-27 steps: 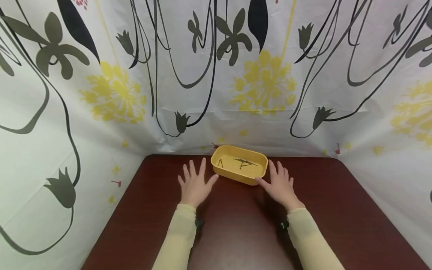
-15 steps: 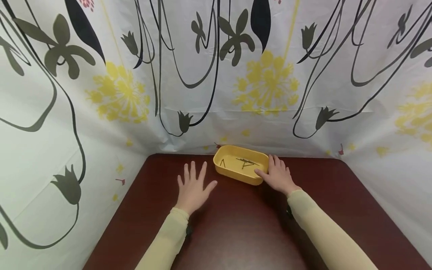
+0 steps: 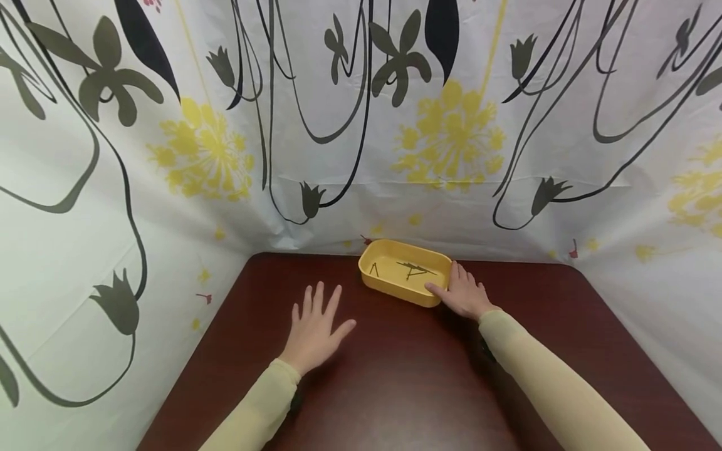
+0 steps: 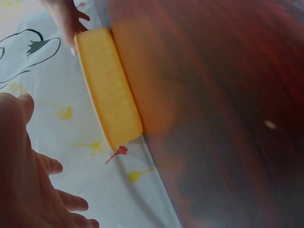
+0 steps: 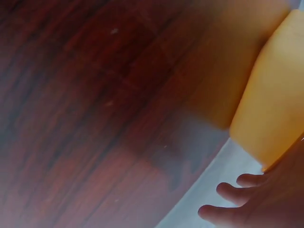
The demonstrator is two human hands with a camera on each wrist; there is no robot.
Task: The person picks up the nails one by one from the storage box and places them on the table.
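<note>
A shallow yellow plastic container [image 3: 397,290] with rounded corners stands near the back edge of the table. Several thin dark nail-like pieces [image 3: 414,271] lie on its floor. At its right end is my right hand [image 3: 464,295], thumb over the front rim and fingers along the outside, holding that corner. The right wrist view shows fingers [image 5: 235,192] close to the container's rim. My left hand [image 3: 312,334] is spread over the table, left of the container and apart from it, holding nothing. Seen from the left wrist, the container's long side wall [image 4: 107,85] faces me.
The dark red-brown table [image 3: 395,388] has a glossy top. A white curtain [image 3: 350,156] printed with flowers and stems hangs behind it and along both sides, close to the back edge.
My left hand has drawn back toward me and to the left, away from the container. My right hand has closed in on the container's right end. The container has stayed in place.
</note>
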